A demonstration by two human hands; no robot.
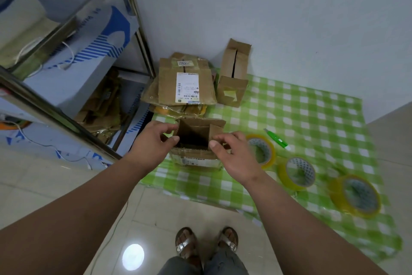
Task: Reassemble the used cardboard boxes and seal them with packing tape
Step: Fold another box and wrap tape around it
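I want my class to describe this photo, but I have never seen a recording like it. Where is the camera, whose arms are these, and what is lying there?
There is only one picture, from a wide-angle camera worn on a person's head, looking down. So the arms are the wearer's own, and the sandalled feet below are theirs too.

The left hand and right hand grip the flaps of a small open brown cardboard box. It stands on a green-and-white checked cloth spread on the floor.

Behind it lies a stack of flattened brown cardboard boxes, and beside that an upright brown box. To the right lie three rolls of yellowish clear packing tape and a green-handled cutter. A metal shelf rack stands left.
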